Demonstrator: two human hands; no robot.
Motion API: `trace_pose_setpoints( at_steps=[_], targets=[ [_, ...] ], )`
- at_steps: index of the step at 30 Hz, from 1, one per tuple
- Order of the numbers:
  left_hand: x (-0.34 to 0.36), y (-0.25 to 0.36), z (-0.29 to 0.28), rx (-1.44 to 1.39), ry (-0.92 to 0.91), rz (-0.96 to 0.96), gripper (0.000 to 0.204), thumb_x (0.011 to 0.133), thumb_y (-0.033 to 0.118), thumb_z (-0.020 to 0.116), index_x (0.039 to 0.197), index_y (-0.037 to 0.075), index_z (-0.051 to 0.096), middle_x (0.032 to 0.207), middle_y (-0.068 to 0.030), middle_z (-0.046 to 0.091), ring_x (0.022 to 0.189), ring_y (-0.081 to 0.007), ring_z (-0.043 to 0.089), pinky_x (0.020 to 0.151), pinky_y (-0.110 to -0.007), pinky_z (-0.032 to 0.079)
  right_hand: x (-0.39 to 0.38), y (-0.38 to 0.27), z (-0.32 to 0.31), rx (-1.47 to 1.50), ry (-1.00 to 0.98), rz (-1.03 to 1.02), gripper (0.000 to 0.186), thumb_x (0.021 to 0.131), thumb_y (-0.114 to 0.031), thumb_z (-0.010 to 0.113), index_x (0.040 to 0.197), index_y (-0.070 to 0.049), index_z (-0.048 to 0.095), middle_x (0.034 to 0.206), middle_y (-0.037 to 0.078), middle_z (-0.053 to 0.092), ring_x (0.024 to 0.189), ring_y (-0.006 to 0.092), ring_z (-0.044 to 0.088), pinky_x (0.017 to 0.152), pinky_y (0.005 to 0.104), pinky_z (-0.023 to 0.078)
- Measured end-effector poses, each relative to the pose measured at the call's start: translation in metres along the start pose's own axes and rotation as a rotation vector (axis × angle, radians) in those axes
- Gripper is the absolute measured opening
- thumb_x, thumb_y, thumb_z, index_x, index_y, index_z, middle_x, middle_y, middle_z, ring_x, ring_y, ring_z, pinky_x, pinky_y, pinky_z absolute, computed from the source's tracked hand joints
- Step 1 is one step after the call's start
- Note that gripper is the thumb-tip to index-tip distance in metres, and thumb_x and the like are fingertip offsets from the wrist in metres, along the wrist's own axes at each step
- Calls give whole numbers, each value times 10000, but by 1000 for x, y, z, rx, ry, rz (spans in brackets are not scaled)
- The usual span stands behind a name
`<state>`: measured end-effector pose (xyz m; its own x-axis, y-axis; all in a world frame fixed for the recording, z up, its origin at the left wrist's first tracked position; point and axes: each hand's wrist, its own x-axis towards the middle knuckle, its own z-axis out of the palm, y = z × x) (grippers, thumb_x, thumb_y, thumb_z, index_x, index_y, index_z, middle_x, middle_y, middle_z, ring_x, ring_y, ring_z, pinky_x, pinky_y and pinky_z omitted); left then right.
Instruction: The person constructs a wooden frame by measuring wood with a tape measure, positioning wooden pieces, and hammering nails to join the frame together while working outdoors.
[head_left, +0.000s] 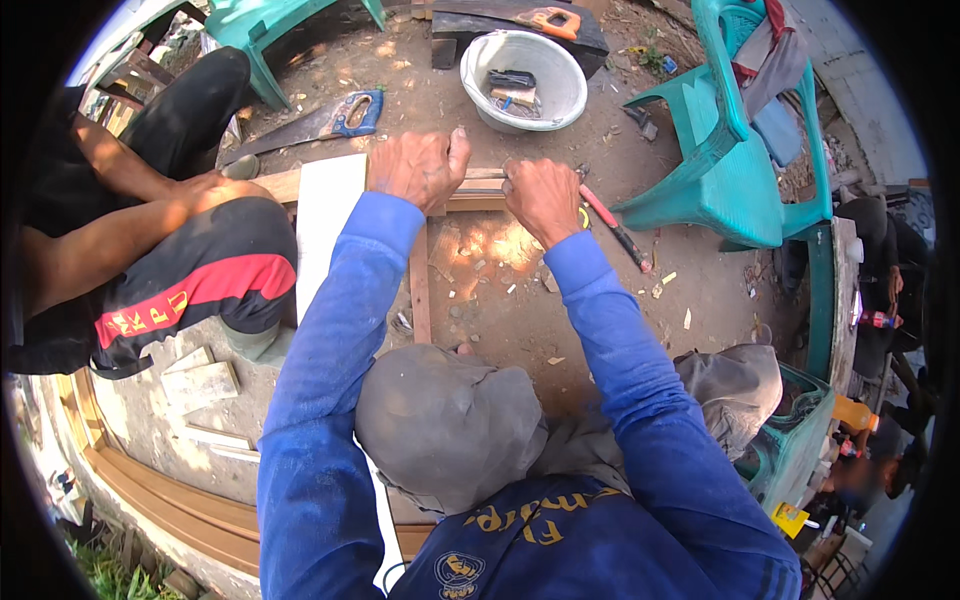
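Observation:
Both my hands are over a wooden rail (478, 203) of a frame lying across in front of me. My left hand (412, 168) is closed in a fist beside a white board (330, 205), its thumb pointing up; what it grips is hidden. My right hand (543, 200) is closed at the far end of a thin dark strip (484, 186) that runs between the hands along the rail. I cannot make out what the strip is. Just right of that hand lies a tool with a red and black handle (603, 213). A wooden crosspiece (419, 285) runs toward me.
Beyond the rail are a handsaw (335, 118) with a blue handle, a whitish basin (525, 118) holding small items, and an orange-handled saw (549, 22). A green chair (725, 190) stands right. A seated person's knee (240, 240) is close left. Planks (165, 490) lie lower left.

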<state>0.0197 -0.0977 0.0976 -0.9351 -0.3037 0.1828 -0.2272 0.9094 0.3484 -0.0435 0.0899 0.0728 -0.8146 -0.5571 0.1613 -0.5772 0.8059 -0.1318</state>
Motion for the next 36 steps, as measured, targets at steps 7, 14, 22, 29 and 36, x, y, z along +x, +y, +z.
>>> trace_pose_setpoints(
  at_steps=[7,14,22,29,36],
  targets=[
    [3,-28,-13,-1170,92,-310,622,1092,375,341,1070,-128,706,1052,-232,746,1025,-292,722,989,-374,528,-23,155,-18,1007,258,355,583,946,-338,684,1412,-11,555,1363,242,622,1245,329,632,1053,455,478],
    [-9,-29,13,-985,400,-274,603,1105,364,287,1135,-117,650,1098,-249,716,1042,-314,708,1015,-400,525,-116,237,143,218,-179,633,507,954,-351,672,1339,-32,587,1325,206,615,1227,421,590,1000,545,472],
    [-19,-19,22,-794,529,-292,664,1091,484,276,1097,-86,616,1022,-230,696,958,-339,732,910,-450,606,-67,209,108,254,44,472,334,990,-264,644,1244,-48,639,1167,167,653,1072,366,626,938,460,482],
    [-22,-9,18,-566,448,-317,718,1067,519,291,1090,-102,651,921,-216,719,884,-298,731,854,-393,580,7,72,-19,881,-55,-32,223,995,-180,628,1055,30,675,1038,188,677,933,337,682,774,411,525],
    [-6,-5,22,-622,470,-223,582,1061,412,366,1000,-45,721,779,-174,742,797,-269,754,748,-354,572,14,21,-17,224,-361,-318,378,985,-365,634,835,-23,692,749,183,689,718,354,691,701,459,500]
  ],
)
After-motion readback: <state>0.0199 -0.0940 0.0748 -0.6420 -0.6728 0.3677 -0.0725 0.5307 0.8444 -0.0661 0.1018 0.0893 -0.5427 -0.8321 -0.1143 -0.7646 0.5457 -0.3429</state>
